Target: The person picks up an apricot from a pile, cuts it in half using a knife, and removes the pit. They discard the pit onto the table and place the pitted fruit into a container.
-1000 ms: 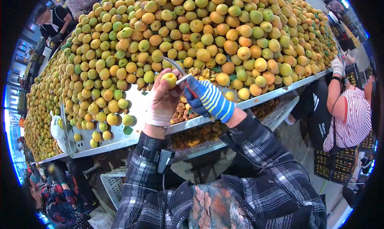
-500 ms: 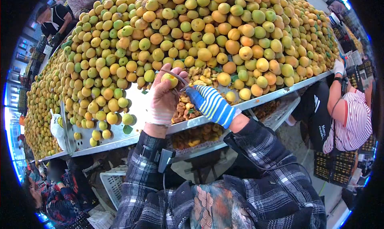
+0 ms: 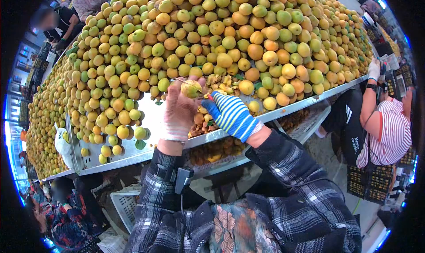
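My left hand (image 3: 177, 113), in a thin pale glove, holds a yellow-green fruit (image 3: 191, 89) with a dark line across its skin. My right hand (image 3: 232, 115), in a blue, white and yellow striped glove, is closed around a small tool (image 3: 206, 96) whose yellow part shows near the fruit; a thin blade or wire lies by the fruit's upper edge. Below and between the hands lie brown-orange pits or pieces (image 3: 207, 123). Yellow cut pieces (image 3: 223, 82) rest just beyond my right hand.
A large heap of whole fruit (image 3: 212, 40) covers the metal table (image 3: 265, 116). Under its edge sits a crate of cut fruit (image 3: 217, 153). A white bag (image 3: 63, 146) lies at the left. Other people work at the right (image 3: 389, 124), lower left and upper left.
The fruit in my left hand has turned and shows more of its skin. My right hand has drawn slightly back from it, and the thin metal part has shifted up and left.
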A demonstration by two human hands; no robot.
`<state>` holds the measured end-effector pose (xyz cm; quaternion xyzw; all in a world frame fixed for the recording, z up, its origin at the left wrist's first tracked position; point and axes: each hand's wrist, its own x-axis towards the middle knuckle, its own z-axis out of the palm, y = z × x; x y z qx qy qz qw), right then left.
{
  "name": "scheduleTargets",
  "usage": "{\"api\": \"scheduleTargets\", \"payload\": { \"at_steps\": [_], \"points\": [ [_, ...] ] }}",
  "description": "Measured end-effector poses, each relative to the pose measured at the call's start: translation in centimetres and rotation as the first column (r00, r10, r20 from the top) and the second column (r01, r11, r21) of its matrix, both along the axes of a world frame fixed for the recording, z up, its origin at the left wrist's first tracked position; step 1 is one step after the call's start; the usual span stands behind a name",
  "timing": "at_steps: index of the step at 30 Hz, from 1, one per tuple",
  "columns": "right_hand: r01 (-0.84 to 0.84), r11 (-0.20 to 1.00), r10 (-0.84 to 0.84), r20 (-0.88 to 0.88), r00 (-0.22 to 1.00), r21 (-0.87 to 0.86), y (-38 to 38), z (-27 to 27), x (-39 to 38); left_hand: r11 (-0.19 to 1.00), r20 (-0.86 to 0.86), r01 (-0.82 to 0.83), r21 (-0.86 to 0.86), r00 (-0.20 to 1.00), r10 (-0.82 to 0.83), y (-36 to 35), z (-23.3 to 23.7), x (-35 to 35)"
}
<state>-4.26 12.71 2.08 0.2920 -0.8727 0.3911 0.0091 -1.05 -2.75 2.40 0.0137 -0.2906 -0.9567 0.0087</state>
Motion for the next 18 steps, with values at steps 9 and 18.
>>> {"api": "scheduleTargets", "payload": {
  "at_steps": [9,18],
  "points": [
    [-0.015,0.990,0.007,0.056,0.998,0.138,-0.3,0.3,0.2,0.934,0.028,-0.032,-0.357,0.999,0.045,0.0,0.3,0.0],
    [0.001,1.000,0.000,-0.031,1.000,0.019,-0.2,-0.4,0.0,0.998,0.181,0.059,-0.036,0.982,-0.052,0.5,-0.9,-0.2]
  ]
}}
